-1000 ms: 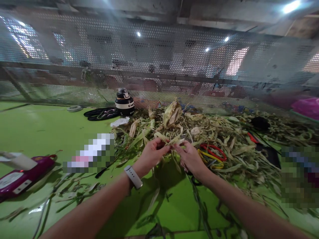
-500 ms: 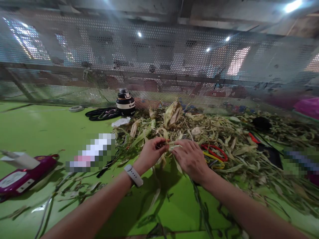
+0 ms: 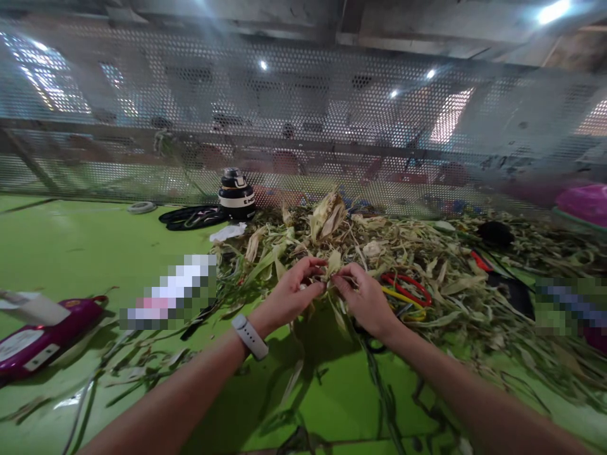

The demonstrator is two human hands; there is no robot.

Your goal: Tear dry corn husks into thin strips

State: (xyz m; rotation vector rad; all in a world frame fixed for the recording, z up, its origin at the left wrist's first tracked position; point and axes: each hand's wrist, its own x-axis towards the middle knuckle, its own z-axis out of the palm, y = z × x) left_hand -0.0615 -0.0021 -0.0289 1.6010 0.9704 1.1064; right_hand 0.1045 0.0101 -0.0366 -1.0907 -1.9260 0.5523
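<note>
My left hand (image 3: 291, 292) and my right hand (image 3: 366, 297) meet at the middle of a green table (image 3: 80, 246). Both pinch a pale dried leaf strip (image 3: 332, 261) between their fingertips, just above the table. A grey-white watch (image 3: 250, 337) is on my left wrist. Right behind my hands lies a big heap of dried husks and leaves (image 3: 379, 253). Red and yellow looped handles (image 3: 405, 292) lie in the heap next to my right hand.
A black-and-white jar (image 3: 236, 194) and black straps (image 3: 192, 217) stand at the back by a perforated metal screen (image 3: 303, 126). A magenta case (image 3: 40, 335) lies at the left, a pink object (image 3: 583, 205) at the far right. Loose leaf scraps litter the near table.
My hands have shifted slightly up and toward the heap, and my right hand has turned from lying flat over the strip to pinching it with its fingertips.
</note>
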